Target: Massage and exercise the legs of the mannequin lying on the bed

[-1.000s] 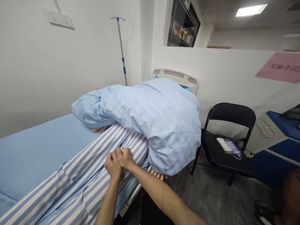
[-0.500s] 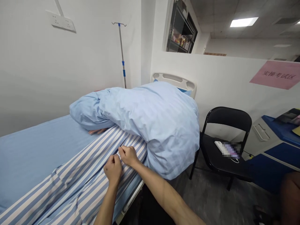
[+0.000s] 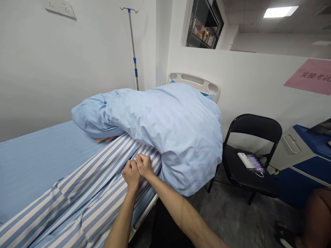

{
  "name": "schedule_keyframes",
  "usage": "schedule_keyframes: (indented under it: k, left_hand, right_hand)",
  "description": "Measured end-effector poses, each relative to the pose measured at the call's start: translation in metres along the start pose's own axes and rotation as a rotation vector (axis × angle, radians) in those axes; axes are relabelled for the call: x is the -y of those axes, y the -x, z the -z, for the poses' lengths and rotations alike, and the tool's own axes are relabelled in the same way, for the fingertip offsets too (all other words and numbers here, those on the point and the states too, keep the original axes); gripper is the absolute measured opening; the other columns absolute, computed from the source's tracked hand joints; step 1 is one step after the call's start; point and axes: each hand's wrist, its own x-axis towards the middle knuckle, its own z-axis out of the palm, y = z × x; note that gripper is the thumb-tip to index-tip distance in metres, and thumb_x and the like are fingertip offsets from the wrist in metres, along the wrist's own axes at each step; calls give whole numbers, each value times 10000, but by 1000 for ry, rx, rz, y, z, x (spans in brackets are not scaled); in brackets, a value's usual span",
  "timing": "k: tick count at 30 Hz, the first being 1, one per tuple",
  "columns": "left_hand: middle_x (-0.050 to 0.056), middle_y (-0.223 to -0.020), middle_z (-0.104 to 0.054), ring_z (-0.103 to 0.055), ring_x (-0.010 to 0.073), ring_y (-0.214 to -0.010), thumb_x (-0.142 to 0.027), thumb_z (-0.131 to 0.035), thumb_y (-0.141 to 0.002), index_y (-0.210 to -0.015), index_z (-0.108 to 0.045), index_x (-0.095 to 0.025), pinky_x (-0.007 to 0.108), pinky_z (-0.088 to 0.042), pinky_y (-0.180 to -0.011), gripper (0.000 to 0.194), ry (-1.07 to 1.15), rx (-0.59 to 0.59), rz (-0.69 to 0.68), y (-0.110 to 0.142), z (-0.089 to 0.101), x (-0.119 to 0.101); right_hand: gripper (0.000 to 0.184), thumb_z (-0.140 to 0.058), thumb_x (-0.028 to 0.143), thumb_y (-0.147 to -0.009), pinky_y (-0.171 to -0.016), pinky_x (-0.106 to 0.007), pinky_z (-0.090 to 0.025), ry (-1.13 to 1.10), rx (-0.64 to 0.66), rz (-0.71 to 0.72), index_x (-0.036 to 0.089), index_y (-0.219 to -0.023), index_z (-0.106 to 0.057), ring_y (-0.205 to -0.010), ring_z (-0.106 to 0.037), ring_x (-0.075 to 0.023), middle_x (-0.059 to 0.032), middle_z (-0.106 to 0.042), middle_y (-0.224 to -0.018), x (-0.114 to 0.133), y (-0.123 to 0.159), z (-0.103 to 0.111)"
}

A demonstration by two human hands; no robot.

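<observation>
Got L hand (image 3: 131,173) & R hand (image 3: 144,164) curled into fists, side by side on striped trousers (image 3: 74,193), apparently touching each other. Can't tell re cloth gripped inside; no view of palms.

See trousers lying lengthwise on bed (image 3: 38,155), directly under both fists. Key geom: long axis diag, from lower L of view up toward centre, w/ upper end disappearing under bunched quilt (image 3: 181,131). Quilt edge just past fists, fwd and to R; R hand nearer to it, L hand a bit lower down trousers. Forearms coming in from near side, over bed rail (image 3: 146,214), roughly crosswise to trousers.

Also see fingers (image 3: 104,140) poking out below quilt on far side, beyond L hand. Headboard (image 3: 196,86) behind quilt, IV pole (image 3: 132,41) by wall, black chair (image 3: 254,128) off to R, well apart from both hands.
</observation>
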Motion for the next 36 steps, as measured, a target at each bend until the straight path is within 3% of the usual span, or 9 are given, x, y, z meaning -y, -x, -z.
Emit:
schedule_keyframes:
  k: [8,13,21,26,33,36]
  left_hand:
    - [-13,-498,-388,-325,127,-525,-291,-413,-841,-529,-355,-206,275,-223,-592,329,-109,43,-33,3,-1,1]
    - [-19,-500,-371,-322,126,-542,-296,-410,-833,-528,-346,-204,274,-223,-598,325,-133,48,-56,4,-2,-4]
    - [-32,-495,-352,-345,116,-547,-323,-396,-848,-547,-353,-204,259,-284,-596,327,18,65,-94,-8,-20,-36]
    - [-10,-542,-398,-341,124,-569,-267,-415,-825,-561,-397,-193,279,-243,-610,275,-99,110,-82,-10,-34,-24]
    - [-4,-556,-431,-359,123,-574,-335,-402,-861,-592,-427,-189,285,-252,-602,307,-71,130,-82,-14,-32,-10]
    - [-15,-530,-397,-356,123,-569,-322,-409,-839,-571,-417,-192,286,-249,-596,298,-94,107,-103,-12,-33,-12]
  right_hand:
    - [398,-427,342,-936,-586,-234,-306,137,153,27,206,-567,-362,-556,-396,-99,44,-417,-538,7,-23,24]
    - [386,-397,292,-947,-585,-237,-311,142,-20,-74,220,-573,-336,-553,-373,-107,45,-392,-528,-11,-28,29]
    - [363,-360,331,-936,-605,-234,-379,6,-46,-114,228,-588,-361,-581,-430,-122,37,-462,-556,-15,-28,28]
    - [340,-380,279,-934,-625,-236,-425,6,-74,-138,229,-598,-391,-611,-475,-129,23,-512,-578,-14,-32,28]
    - [351,-497,257,-901,-598,-214,-391,181,113,6,208,-566,-401,-578,-457,-106,54,-460,-544,1,-40,39]
    - [332,-462,178,-907,-653,-216,-428,204,72,-52,207,-577,-455,-624,-487,-116,41,-510,-561,-8,-43,40]
